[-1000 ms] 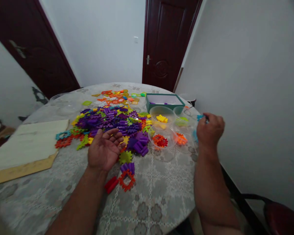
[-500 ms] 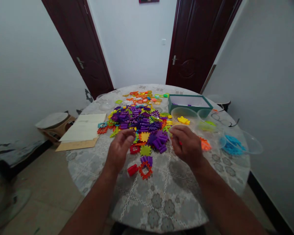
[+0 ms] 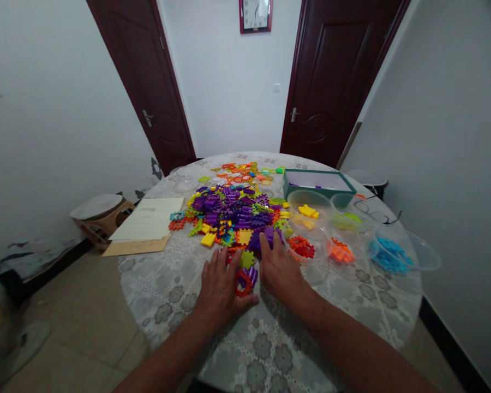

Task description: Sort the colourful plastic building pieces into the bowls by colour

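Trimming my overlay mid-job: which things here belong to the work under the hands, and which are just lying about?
In the job: left hand and right hand, flat beside the red open piece; mixed pile; yellow bowl, red bowl, orange bowl, blue bowl.

Lying about: teal box, eyeglasses, paper sheets, stool, wall clock.

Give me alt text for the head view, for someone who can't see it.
The left hand and right hand lie flat and open on a round table, flanking a red ring piece beside a pile of colourful plastic pieces. Clear bowls of sorted pieces stand to the right.
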`<state>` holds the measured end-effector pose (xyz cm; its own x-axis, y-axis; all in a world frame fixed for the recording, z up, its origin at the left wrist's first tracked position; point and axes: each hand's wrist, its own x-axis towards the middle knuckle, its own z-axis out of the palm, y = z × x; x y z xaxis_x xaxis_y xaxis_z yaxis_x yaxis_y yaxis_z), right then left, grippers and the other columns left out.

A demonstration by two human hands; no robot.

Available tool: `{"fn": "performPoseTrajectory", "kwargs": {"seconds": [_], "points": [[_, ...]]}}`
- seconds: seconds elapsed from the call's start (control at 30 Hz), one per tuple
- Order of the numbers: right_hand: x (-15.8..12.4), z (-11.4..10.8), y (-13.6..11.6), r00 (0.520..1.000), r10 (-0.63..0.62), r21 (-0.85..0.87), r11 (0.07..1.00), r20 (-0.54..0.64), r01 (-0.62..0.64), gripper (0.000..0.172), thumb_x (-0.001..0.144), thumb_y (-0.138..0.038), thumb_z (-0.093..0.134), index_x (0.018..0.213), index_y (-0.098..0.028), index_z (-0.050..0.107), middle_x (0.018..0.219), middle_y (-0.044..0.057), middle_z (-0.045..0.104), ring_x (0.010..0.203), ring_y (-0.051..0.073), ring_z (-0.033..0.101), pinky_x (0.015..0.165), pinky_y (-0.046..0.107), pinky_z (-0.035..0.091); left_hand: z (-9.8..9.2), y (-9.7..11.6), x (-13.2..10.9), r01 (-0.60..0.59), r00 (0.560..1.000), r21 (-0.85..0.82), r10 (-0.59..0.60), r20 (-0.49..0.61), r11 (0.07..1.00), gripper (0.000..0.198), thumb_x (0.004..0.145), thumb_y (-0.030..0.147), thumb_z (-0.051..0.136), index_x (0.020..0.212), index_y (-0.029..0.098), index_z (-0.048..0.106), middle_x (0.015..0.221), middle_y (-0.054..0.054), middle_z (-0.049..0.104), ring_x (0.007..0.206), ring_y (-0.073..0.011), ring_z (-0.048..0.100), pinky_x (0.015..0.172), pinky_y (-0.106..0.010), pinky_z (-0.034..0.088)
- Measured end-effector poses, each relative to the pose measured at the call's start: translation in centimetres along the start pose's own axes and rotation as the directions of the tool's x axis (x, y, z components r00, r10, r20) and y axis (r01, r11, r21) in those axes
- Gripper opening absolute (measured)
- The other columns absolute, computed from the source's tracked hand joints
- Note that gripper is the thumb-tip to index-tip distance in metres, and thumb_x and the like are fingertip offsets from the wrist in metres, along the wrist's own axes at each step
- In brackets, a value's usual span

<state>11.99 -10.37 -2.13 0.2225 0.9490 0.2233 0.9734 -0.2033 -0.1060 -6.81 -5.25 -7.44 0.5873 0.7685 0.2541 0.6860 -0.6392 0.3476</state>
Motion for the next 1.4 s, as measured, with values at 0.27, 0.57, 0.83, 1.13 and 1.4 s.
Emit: {"fn": "performPoseTrajectory", "kwargs": {"seconds": [0.27,0.57,0.83,1.13,1.4], "points": [[0.5,1.1,0.2,0.998,0.048,0.033,0.998,0.045,-0.049,0.070,0.097,-0.027,0.060,0.161,-0.012,0.036,0.153,0.028,0.047,0.118,0.033,0.066,0.085,0.039,0.062,0.5,-2.7,3.2,-0.105,0.989,0.038,0.109,-0.097,0.994,0.108,0.073,0.055,0.087,0.162,0.022,0.037,0.158,-0.024,0.043,0.146,-0.0454,0.042,0.119,-0.062,0.036],[0.6,1.3,0.4,0.999,-0.020,0.229,0.973,0.031,0.013,0.038,0.102,-0.029,0.055,0.137,-0.016,0.059,0.134,0.020,0.057,0.109,0.030,0.065,0.082,0.040,0.059,0.0,-3.2,5.5,-0.162,0.976,-0.053,0.152,-0.156,0.985,0.090,0.074,0.048,0.088,0.152,0.021,0.050,0.136,-0.019,0.058,0.125,-0.0385,0.058,0.107,-0.057,0.048],[1.0,3.6,0.6,0.987,-0.061,0.508,0.851,-0.152,0.131,0.030,0.100,-0.018,0.050,0.128,-0.015,0.063,0.129,0.019,0.059,0.119,0.029,0.061,0.099,0.045,0.057,0.5,-2.6,6.6,-0.194,0.971,-0.289,0.142,-0.191,0.938,0.078,0.077,0.035,0.086,0.147,0.022,0.054,0.135,-0.015,0.064,0.128,-0.0357,0.060,0.112,-0.055,0.045],[1.4,4.6,0.4,0.973,0.040,0.689,0.713,-0.225,0.130,0.031,0.098,-0.020,0.053,0.126,-0.018,0.066,0.125,0.014,0.062,0.120,0.027,0.062,0.110,0.047,0.051,0.3,-1.2,6.5,-0.038,0.989,-0.497,-0.040,-0.145,0.867,0.066,0.089,0.034,0.076,0.148,0.020,0.052,0.141,-0.015,0.060,0.134,-0.0301,0.057,0.118,-0.049,0.043],[1.6,5.0,0.1,0.976,0.028,0.804,0.573,-0.216,0.162,0.031,0.096,-0.018,0.054,0.124,-0.021,0.067,0.127,0.010,0.066,0.123,0.024,0.061,0.114,0.043,0.047,0.4,0.0,6.5,0.016,0.979,-0.521,-0.121,-0.167,0.853,0.044,0.091,0.028,0.064,0.134,0.019,0.060,0.134,-0.014,0.060,0.131,-0.0291,0.057,0.118,-0.050,0.042]]}}
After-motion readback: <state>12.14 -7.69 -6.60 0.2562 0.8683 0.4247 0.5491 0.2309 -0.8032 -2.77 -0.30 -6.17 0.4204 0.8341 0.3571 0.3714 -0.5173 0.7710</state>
